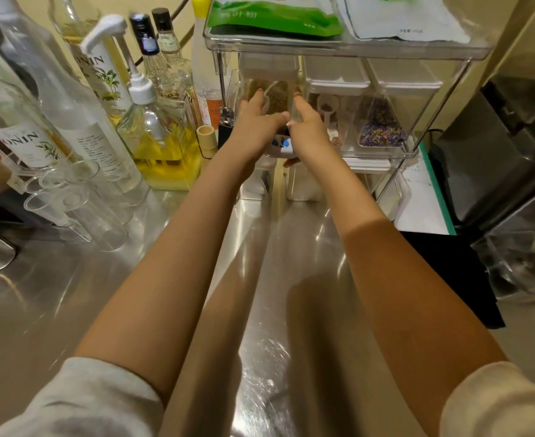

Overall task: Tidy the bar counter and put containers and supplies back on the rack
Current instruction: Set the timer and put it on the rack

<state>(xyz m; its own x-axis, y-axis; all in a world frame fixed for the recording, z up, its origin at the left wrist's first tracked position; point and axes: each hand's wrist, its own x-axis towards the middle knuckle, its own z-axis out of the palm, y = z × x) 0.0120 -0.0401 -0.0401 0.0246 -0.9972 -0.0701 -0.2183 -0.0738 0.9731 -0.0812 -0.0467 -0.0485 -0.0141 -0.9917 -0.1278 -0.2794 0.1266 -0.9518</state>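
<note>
clear container point(271, 89) with brown contents | on rack point(443, 99) middle shelf, leftmost slot | clasped at both sides by left hand point(253, 124) and right hand point(307, 127) fingers | judged rigid, smooth, slippery; best held low on side walls

My steel desk against a cream wall

The brushed metal desk point(70, 310) under my arms shines with streaks of warm overhead light and holds soft shadows. A pale yellow wall point(140, 4) rises behind it, and to my right a dark steel machine point(512, 146) stands past the desk's edge.
</note>
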